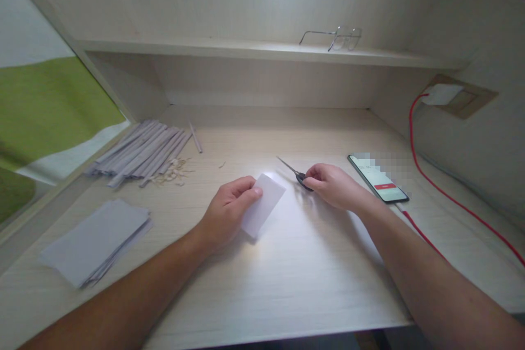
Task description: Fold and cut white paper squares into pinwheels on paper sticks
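Observation:
In the middle of the desk, my left hand pinches a small white piece of folded paper, thumb on top and fingers behind. To its right, my right hand is closed on the black handles of a pair of scissors. Their thin blades point up and to the left, away from me, and look closed. Between the paper and the scissors there is a small gap. Part of the scissors' handle is hidden by my fingers.
Rolled paper sticks lie piled at the left, beside tangled rubber bands. A stack of white paper sheets sits nearer me. At the right, a phone is plugged into a red cable. Eyeglasses rest on the shelf.

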The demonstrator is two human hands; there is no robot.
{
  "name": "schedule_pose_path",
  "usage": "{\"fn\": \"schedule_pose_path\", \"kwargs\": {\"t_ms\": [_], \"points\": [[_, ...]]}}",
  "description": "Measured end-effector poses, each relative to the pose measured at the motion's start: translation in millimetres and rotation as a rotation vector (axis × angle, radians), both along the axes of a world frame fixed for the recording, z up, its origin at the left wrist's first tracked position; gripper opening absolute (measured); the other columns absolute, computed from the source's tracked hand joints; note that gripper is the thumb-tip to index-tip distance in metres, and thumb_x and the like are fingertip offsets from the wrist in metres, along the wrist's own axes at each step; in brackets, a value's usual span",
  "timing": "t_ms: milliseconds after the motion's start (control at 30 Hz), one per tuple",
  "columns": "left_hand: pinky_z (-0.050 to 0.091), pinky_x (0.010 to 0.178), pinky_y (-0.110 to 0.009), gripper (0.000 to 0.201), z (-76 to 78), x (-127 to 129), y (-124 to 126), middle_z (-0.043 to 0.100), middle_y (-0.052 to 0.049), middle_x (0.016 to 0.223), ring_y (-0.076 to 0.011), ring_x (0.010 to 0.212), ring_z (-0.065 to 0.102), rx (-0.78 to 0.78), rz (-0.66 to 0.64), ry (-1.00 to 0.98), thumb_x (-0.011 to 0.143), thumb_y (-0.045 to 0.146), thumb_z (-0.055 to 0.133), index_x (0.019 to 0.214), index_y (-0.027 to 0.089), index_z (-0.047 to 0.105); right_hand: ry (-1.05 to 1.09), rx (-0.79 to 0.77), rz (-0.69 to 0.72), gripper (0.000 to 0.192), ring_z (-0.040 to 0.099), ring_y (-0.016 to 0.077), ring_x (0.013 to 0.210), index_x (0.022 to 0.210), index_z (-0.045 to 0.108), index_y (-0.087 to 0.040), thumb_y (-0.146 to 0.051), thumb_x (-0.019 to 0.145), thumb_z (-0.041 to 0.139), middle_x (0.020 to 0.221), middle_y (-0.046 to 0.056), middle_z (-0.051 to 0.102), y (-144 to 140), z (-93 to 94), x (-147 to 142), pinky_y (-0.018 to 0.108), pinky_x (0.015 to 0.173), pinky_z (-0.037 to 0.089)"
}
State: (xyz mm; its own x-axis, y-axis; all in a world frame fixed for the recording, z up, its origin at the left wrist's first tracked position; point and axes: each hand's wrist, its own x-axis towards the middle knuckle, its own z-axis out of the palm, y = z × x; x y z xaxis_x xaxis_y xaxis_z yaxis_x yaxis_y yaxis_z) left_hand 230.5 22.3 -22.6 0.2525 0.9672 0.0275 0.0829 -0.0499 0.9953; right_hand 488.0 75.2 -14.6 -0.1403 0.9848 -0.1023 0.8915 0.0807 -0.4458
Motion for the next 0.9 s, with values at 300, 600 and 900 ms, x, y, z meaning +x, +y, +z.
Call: {"fn": "schedule_pose_path", "kwargs": {"t_ms": [300, 600, 900], "points": [[0.029, 0.046, -0.022, 0.031, 5.0, -1, 0, 0.045, 0.005, 0.059, -0.0098, 0.052, 0.041, 0.025, 0.047, -0.011, 0.088, 0.039, 0.062, 0.067, 0.018, 0.055, 0.567, -0.159, -0.017, 0.044, 0.059, 0.0162, 0.072, 0.092, 0.063, -0.018, -0.048, 0.070, 0.086, 0.086, 0.003, 0.066, -9, 8.1, -13, 0.027, 0.060, 0.044], [0.028, 0.047, -0.023, 0.032, 4.6, -5, 5, 0.045, 0.004, 0.059, -0.0101, 0.052, 0.041, 0.055, 0.111, 0.010, 0.087, 0.041, 0.063, 0.066, 0.018, 0.054, 0.743, -0.447, 0.286, 0.033, 0.049, 0.0105, 0.061, 0.084, 0.069, -0.017, -0.048, 0.080, 0.081, 0.071, -0.002, 0.058, -23, 21.0, -18, 0.025, 0.054, 0.037], [0.029, 0.048, -0.024, 0.030, 2.9, -4, 5, 0.045, 0.004, 0.060, -0.0105, 0.053, 0.041, 0.060, 0.089, 0.020, 0.088, 0.039, 0.062, 0.067, 0.018, 0.055, 0.707, -0.435, 0.301, 0.030, 0.044, 0.0102, 0.060, 0.084, 0.071, -0.016, -0.044, 0.079, 0.082, 0.067, -0.003, 0.057, -23, 22.2, -20, 0.025, 0.053, 0.029]]}}
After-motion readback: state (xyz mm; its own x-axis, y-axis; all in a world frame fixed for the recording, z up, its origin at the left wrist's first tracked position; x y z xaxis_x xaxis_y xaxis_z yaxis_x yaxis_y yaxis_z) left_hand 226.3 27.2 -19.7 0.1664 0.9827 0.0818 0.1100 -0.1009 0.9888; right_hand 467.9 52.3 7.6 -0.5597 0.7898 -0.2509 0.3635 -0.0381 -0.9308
